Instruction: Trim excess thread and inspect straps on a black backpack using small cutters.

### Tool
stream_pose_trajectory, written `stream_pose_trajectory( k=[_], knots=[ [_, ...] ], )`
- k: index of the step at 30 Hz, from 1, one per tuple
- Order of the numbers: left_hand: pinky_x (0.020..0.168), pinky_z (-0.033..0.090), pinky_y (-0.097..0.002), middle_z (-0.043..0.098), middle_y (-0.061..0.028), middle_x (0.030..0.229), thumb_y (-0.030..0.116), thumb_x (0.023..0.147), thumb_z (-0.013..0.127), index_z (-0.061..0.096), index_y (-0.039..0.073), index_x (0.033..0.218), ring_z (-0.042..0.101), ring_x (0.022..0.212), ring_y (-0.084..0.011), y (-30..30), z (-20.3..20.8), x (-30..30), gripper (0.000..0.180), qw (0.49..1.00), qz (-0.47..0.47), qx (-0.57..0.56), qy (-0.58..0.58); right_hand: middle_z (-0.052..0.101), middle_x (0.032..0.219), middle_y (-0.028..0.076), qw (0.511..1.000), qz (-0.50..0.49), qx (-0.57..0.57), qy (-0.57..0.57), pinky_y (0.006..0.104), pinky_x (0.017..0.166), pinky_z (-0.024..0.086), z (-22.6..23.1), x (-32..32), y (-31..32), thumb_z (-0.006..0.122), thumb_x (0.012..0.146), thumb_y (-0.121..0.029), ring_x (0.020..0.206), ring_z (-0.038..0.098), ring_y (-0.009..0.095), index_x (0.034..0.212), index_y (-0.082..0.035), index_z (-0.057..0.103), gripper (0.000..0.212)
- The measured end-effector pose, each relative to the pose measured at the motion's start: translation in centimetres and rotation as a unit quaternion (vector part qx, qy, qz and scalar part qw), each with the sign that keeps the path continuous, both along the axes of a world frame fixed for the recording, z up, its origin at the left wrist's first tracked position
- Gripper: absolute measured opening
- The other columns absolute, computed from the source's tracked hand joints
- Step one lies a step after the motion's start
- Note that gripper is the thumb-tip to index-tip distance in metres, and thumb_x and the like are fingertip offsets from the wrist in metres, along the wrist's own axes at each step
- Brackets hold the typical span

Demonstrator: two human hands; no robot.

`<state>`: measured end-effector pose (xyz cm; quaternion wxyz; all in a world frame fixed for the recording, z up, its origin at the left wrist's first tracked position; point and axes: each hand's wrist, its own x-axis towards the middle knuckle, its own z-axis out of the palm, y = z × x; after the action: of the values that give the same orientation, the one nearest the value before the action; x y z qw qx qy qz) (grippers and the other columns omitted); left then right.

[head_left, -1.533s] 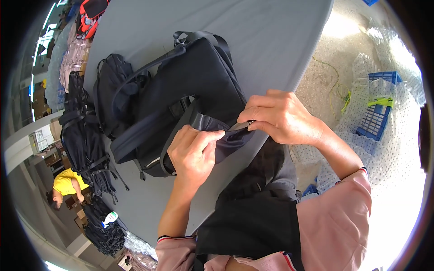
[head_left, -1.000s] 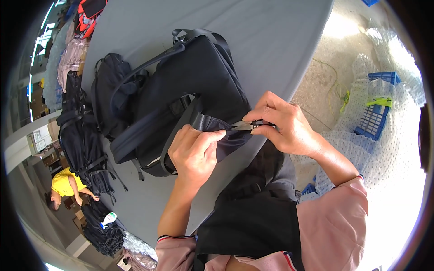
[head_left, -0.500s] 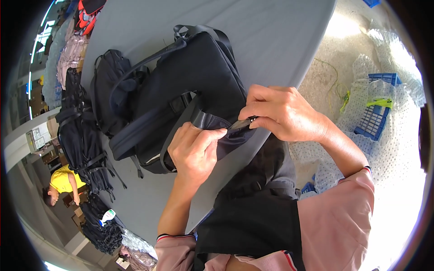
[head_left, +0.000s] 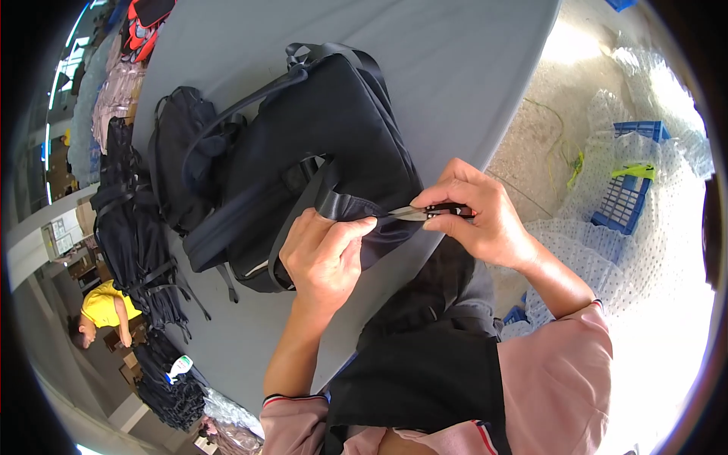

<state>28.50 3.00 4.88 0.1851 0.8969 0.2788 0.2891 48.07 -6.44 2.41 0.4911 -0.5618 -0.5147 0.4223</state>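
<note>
A large black bag (head_left: 326, 114) lies on the grey-covered table in front of me. My left hand (head_left: 322, 258) is closed, pinching the end of a black strap (head_left: 350, 206) at the bag's near side. In my right hand (head_left: 478, 216) I grip small thread snips (head_left: 447, 210) with dark handles. Their metal blades point left, with the tips at the strap end beside my left fingertips. Whether the tips touch the strap or a thread there is too small to tell.
A smaller black backpack (head_left: 186, 144) lies left of the bag. More black bags (head_left: 140, 227) line the table's left side, near a white bottle (head_left: 179, 368). A person in yellow (head_left: 110, 307) is beyond. Right of the table (head_left: 447, 68) are bubble wrap and a blue crate (head_left: 628, 201).
My right hand has shifted slightly right and down and turned, so more of the snips' handles and blades now shows. My left hand keeps its pinch on the strap.
</note>
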Motion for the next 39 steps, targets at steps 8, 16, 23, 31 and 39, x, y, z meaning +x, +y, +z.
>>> stream_pose_trajectory(
  k=[8, 16, 23, 31, 39],
  knots=[
    [0.048, 0.035, -0.0287, 0.052, -0.0006, 0.061, -0.008, 0.053, 0.066, 0.067, 0.01, 0.074, 0.044, 0.053, -0.0188, -0.1, -0.3, -0.3, 0.029, 1.0, 0.003, 0.012, 0.003, 0.053, 0.082, 0.006, 0.991, -0.008, -0.001, -0.134, 0.0299, 0.06, 0.045, 1.7, -1.0, 0.0, 0.068, 0.071, 0.002, 0.07, 0.058, 0.019, 0.093, -0.005, 0.065, 0.023],
    [0.049, 0.038, -0.0289, 0.054, -0.001, 0.063, -0.008, 0.053, 0.066, 0.066, 0.011, 0.073, 0.048, 0.055, -0.0194, -0.8, -0.2, -0.5, 0.028, 1.0, 0.015, 0.006, 0.026, 0.051, 0.083, 0.006, 0.997, -0.024, -0.074, 0.019, 0.0288, 0.064, 0.045, 0.6, -1.6, -0.6, 0.067, 0.072, 0.002, 0.07, 0.055, 0.017, 0.092, -0.002, 0.064, 0.021],
    [0.048, 0.036, -0.0288, 0.052, -0.0013, 0.061, -0.008, 0.053, 0.067, 0.066, 0.01, 0.073, 0.046, 0.053, -0.0193, -0.4, -0.8, -0.7, 0.027, 0.999, 0.024, 0.022, -0.002, 0.048, 0.085, 0.006, 0.986, -0.063, -0.079, 0.132, 0.0247, 0.066, 0.044, -1.3, -2.6, -1.2, 0.065, 0.075, 0.006, 0.072, 0.053, 0.013, 0.095, -0.001, 0.064, 0.022],
    [0.047, 0.034, -0.0301, 0.046, -0.0018, 0.057, -0.008, 0.053, 0.067, 0.064, 0.009, 0.07, 0.043, 0.051, -0.0203, -0.5, -0.8, -0.9, 0.025, 0.999, 0.019, 0.031, -0.007, 0.052, 0.081, 0.008, 0.998, -0.05, -0.039, -0.003, 0.0275, 0.069, 0.047, 0.6, -2.6, -0.4, 0.067, 0.073, 0.003, 0.073, 0.056, 0.019, 0.091, -0.002, 0.064, 0.019],
    [0.063, 0.043, -0.0363, 0.063, -0.0062, 0.086, -0.001, 0.06, 0.07, 0.063, 0.009, 0.082, 0.056, 0.075, -0.027, -4.8, -1.1, -6.3, 0.025, 0.988, 0.004, -0.109, 0.112, 0.045, 0.071, -0.001, 0.976, -0.129, -0.127, 0.123, 0.0225, 0.064, 0.041, -5.3, -2.0, -0.7, 0.067, 0.076, -0.002, 0.067, 0.048, 0.008, 0.095, -0.001, 0.058, 0.02]
  ],
)
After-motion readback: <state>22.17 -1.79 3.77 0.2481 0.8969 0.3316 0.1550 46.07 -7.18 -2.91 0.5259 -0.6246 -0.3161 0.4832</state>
